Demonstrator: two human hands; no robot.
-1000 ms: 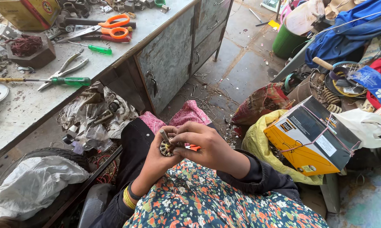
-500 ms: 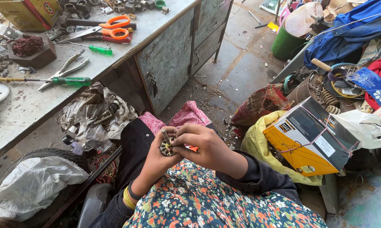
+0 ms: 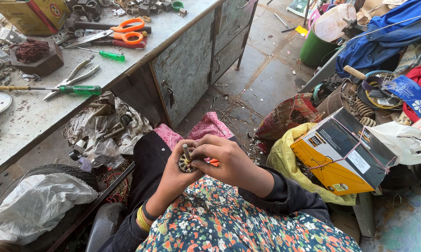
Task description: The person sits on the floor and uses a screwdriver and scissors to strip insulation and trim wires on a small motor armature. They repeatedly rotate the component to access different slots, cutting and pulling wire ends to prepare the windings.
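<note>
A seated person grips one small motor rotor (image 3: 187, 162), shaft pointing up, over the lap; the left hand (image 3: 175, 175) is clenched round its body from below, while the right hand (image 3: 227, 161) comes in from the side, fingers (image 3: 202, 151) pinching at the rotor's top rim beside the shaft; on the grey tabletop (image 3: 182, 23) to the left lie one pair of orange-handled scissors (image 3: 122, 31), two green-handled screwdrivers (image 3: 75, 88), one pair of pliers (image 3: 73, 74) and one wooden block (image 3: 35, 58) topped with reddish wire; a yellow rectangular tin (image 3: 28, 14) stands at its far corner; on the floor to the right, one yellow-and-black cardboard box (image 3: 343, 154), tied with string and bearing a white label, rests on a yellow bag (image 3: 285, 158); a green bucket (image 3: 315, 49) stands beyond.
</note>
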